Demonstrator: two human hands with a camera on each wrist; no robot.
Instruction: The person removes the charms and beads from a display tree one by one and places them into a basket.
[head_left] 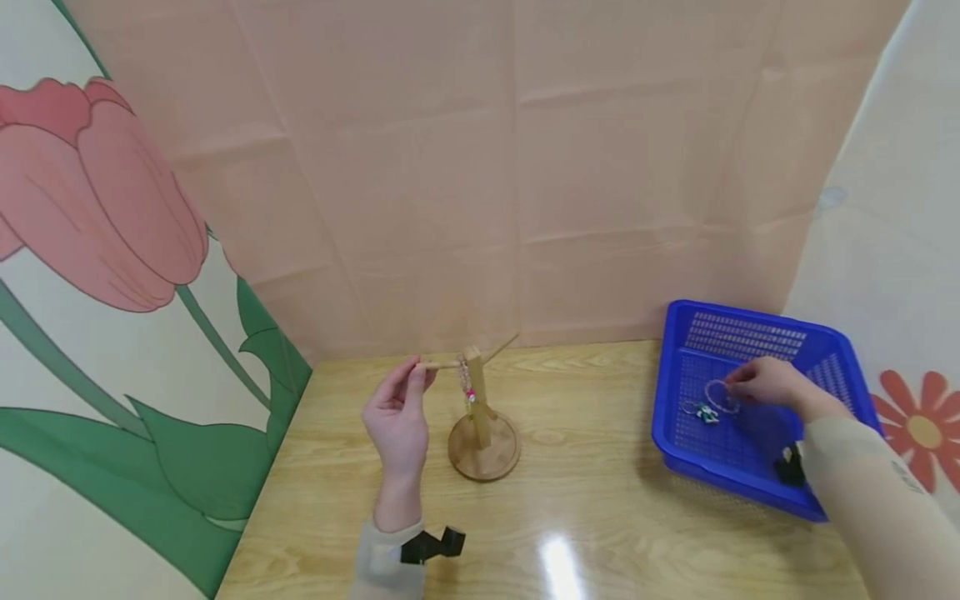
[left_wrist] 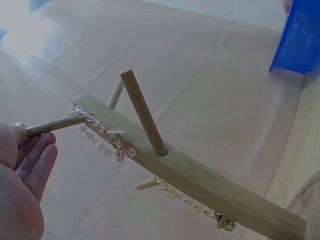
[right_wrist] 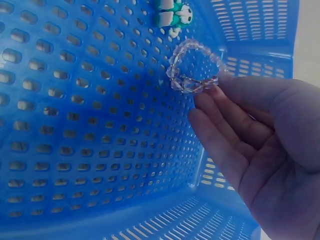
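Observation:
A wooden stand (head_left: 478, 400) with several side pegs rises from a round base on the table. My left hand (head_left: 400, 425) pinches the end of one upper peg (left_wrist: 55, 126) between thumb and fingers. Near that peg's root hangs a clear pinkish bead bracelet (left_wrist: 90, 118) with a pink charm. A yellowish bead bracelet (left_wrist: 187, 202) with a yellow charm hangs from a lower peg. Inside the blue basket (head_left: 660, 417), my right hand (head_left: 776, 387) pinches a clear bead bracelet (right_wrist: 187, 89) at its edge. Beside it lies a green-and-white charm (right_wrist: 175, 15) with a small loop.
The basket stands at the table's right side, its perforated walls around my right hand. The wooden table (head_left: 577, 450) meets a pinkish cloth backdrop (head_left: 585, 208) behind the stand. Flower-printed panels (head_left: 112, 192) flank the left and right.

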